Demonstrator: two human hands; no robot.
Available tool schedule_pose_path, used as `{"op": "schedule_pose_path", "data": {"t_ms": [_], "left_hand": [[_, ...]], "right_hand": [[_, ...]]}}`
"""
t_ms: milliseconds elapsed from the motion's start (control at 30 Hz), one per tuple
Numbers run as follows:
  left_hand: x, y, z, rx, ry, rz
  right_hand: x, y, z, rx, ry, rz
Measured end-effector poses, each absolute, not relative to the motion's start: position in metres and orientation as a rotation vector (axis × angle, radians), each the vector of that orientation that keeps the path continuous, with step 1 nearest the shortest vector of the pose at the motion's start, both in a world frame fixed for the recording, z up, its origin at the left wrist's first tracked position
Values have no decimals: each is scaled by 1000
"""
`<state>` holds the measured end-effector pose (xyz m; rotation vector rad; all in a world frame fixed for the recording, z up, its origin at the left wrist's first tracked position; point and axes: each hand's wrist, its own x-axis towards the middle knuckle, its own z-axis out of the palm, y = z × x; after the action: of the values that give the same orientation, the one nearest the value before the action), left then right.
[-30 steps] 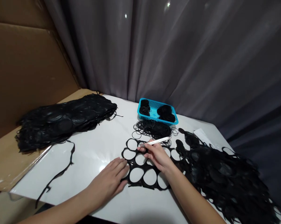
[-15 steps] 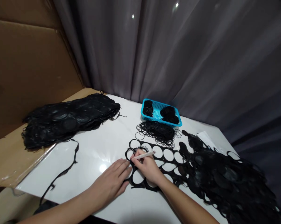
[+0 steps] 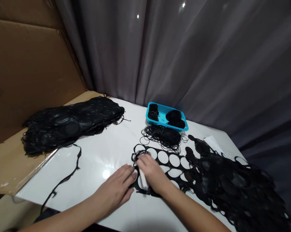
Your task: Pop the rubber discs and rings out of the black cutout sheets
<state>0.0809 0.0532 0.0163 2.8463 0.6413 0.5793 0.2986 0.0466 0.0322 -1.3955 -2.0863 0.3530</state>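
A black sheet with rows of round holes lies flat on the white table. My left hand rests palm down with its fingers stretched out, fingertips on the sheet's left edge. Held in my closed right hand is a slim white pen-like stick, blurred, its lower end pointing towards me. Thin black rings are bunched at my right fingertips; whether the fingers grip them too I cannot tell. Just beyond the sheet lies a heap of loose thin black rings.
A blue basket with bundles of black rings stands at the back. On the left is a thick stack of black sheets beside a cardboard box. A pile of black sheet scrap covers the right side. A black strip trails at the left.
My right hand has turned, swinging the white stick from pointing right to pointing down towards me. The rings at its fingertips have shifted slightly. My left hand is nearly still.
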Motion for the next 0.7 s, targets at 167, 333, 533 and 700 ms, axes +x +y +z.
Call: {"op": "schedule_pose_path", "data": {"t_ms": [167, 333, 533, 700], "left_hand": [[80, 54, 22, 2833, 631, 587], [80, 67, 31, 2807, 629, 568], [84, 74, 45, 2705, 699, 530], [86, 40, 41, 2811, 506, 584]], "right_hand": [[367, 84, 56, -1654, -1340, 289], [400, 75, 61, -1644, -1061, 543], [367, 34, 54, -1390, -717, 1198], [346, 8, 57, -1213, -456, 1486]]}}
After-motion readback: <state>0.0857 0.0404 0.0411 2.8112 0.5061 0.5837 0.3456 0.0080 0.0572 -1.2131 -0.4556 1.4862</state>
